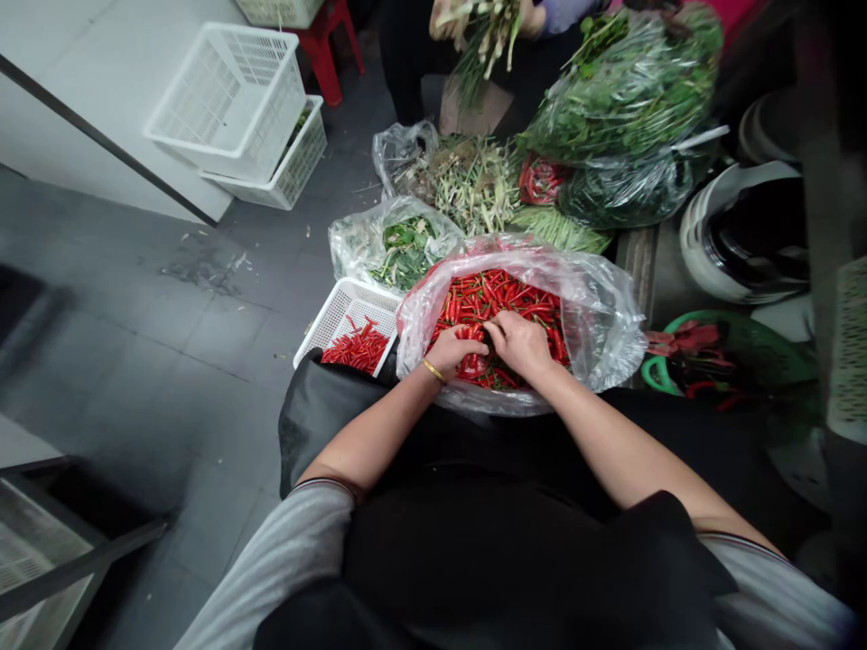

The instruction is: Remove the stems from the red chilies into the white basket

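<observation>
A clear plastic bag [602,316] full of red chillies [515,293] rests at my knees. Both my hands are inside its mouth. My left hand [455,350] is closed over a bunch of red chillies, a gold bangle on its wrist. My right hand [520,343] pinches at a chilli held against the left hand, fingers curled. To the left of the bag a small white basket [339,311] holds a heap of red chillies [357,348]. A dark apron covers my lap.
Bags of green herbs [406,244] and leafy greens [629,99] lie behind the chilli bag. Another person's hands [474,18] hold greens at the top. Stacked white baskets [234,108] stand at the upper left, and a green basket [731,352] sits on the right.
</observation>
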Demonstrator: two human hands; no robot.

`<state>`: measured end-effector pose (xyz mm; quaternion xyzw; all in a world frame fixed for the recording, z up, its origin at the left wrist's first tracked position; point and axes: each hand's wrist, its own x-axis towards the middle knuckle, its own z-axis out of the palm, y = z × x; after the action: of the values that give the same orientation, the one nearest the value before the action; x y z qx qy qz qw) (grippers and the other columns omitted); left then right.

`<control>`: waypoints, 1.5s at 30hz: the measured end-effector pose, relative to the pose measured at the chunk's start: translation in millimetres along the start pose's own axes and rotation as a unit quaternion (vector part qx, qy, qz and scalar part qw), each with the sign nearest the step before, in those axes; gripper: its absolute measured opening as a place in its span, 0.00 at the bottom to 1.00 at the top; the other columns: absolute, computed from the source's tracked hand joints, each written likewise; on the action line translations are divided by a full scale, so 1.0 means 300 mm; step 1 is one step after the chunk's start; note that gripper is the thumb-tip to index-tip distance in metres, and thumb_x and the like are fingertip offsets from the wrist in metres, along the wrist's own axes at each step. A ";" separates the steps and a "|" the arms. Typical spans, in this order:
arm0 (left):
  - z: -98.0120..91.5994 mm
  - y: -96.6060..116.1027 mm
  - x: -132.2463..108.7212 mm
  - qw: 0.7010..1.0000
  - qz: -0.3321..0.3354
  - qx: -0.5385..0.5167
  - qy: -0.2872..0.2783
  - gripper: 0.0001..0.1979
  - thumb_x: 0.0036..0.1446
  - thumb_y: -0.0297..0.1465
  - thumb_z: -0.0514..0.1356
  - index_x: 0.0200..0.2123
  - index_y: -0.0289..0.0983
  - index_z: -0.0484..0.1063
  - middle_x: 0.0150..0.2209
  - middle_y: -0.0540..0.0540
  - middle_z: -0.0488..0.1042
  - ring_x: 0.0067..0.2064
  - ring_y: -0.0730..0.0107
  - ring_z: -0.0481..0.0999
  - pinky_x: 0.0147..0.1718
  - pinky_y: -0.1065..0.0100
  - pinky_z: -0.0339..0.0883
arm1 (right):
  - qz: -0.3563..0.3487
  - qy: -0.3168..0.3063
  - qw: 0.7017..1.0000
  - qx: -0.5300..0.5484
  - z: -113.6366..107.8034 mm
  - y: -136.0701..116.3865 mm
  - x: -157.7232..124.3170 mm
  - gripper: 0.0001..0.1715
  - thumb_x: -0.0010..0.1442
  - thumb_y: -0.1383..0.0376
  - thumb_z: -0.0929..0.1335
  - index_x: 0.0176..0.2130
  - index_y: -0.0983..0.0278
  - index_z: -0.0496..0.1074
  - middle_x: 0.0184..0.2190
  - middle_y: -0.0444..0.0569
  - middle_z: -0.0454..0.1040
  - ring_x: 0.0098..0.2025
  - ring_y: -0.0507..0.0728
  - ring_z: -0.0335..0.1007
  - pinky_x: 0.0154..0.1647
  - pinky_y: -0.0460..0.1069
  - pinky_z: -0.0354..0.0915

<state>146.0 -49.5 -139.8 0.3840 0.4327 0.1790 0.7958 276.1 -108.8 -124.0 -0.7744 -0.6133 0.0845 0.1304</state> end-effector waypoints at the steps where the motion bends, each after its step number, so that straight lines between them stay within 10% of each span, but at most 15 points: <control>1: -0.002 0.006 -0.006 1.000 -0.009 -0.005 0.007 0.17 0.29 0.25 0.70 0.23 0.33 0.66 0.19 0.56 0.66 0.22 0.78 0.66 0.28 0.70 0.61 | 0.010 -0.009 0.999 -0.032 -0.003 -0.002 0.018 0.20 0.66 0.58 0.57 0.38 0.67 0.70 0.37 0.58 0.74 0.35 0.60 0.70 0.30 0.49 0.57; 7: -0.028 0.037 -0.010 0.997 -0.025 -0.075 -0.008 0.11 0.28 0.24 0.66 0.21 0.32 0.71 0.19 0.51 0.71 0.24 0.74 0.70 0.30 0.69 0.64 | 0.074 -0.076 0.989 -0.101 -0.022 0.053 0.087 0.24 0.62 0.52 0.63 0.48 0.68 0.67 0.45 0.61 0.72 0.39 0.62 0.72 0.33 0.50 0.60; 14: -0.056 0.047 0.016 0.995 0.013 -0.091 -0.035 0.11 0.33 0.30 0.68 0.24 0.30 0.74 0.22 0.46 0.74 0.25 0.76 0.70 0.29 0.71 0.62 | 0.109 -0.113 0.986 -0.063 -0.040 0.105 0.083 0.15 0.60 0.55 0.65 0.33 0.63 0.74 0.34 0.52 0.77 0.36 0.59 0.72 0.34 0.50 0.62; 21: -0.025 0.007 0.002 0.995 0.005 -0.058 -0.082 0.16 0.34 0.33 0.71 0.21 0.31 0.69 0.18 0.51 0.69 0.20 0.79 0.66 0.24 0.72 0.58 | -0.115 -0.133 0.980 0.090 -0.035 0.053 -0.078 0.18 0.65 0.56 0.61 0.34 0.62 0.74 0.33 0.49 0.74 0.34 0.55 0.69 0.36 0.48 0.62; 29: -0.060 0.035 0.001 0.996 -0.001 -0.063 -0.058 0.16 0.34 0.29 0.71 0.29 0.30 0.73 0.22 0.49 0.73 0.23 0.80 0.67 0.27 0.72 0.59 | -0.091 -0.117 0.981 -0.126 -0.026 0.199 0.016 0.15 0.63 0.65 0.62 0.43 0.64 0.75 0.43 0.58 0.70 0.43 0.61 0.67 0.35 0.50 0.59; 34: -0.037 0.024 0.003 0.998 0.040 -0.045 -0.033 0.16 0.33 0.31 0.72 0.25 0.31 0.70 0.22 0.51 0.71 0.22 0.82 0.65 0.25 0.74 0.58 | 0.047 -0.051 0.991 0.112 -0.050 0.186 -0.003 0.14 0.57 0.56 0.67 0.36 0.63 0.75 0.32 0.50 0.74 0.32 0.56 0.68 0.32 0.49 0.61; 38: -0.009 0.005 0.003 0.996 0.080 -0.044 -0.018 0.18 0.34 0.32 0.72 0.28 0.33 0.68 0.20 0.55 0.68 0.22 0.81 0.65 0.25 0.73 0.59 | 0.116 -0.118 0.914 0.371 0.018 0.057 -0.077 0.22 0.55 0.47 0.66 0.27 0.63 0.70 0.19 0.44 0.70 0.21 0.53 0.64 0.24 0.48 0.61; 45: -0.028 0.030 -0.016 0.996 0.058 0.016 -0.066 0.19 0.32 0.31 0.72 0.27 0.32 0.68 0.23 0.53 0.71 0.25 0.78 0.69 0.30 0.71 0.63 | 0.100 -0.199 0.866 0.447 -0.044 0.069 -0.063 0.29 0.54 0.39 0.64 0.27 0.63 0.67 0.16 0.41 0.67 0.17 0.51 0.62 0.19 0.46 0.59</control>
<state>136.8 -43.0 -133.1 0.4321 0.3588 0.1926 0.8047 294.8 -132.9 -118.4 -0.6573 -0.4417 0.5144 0.3290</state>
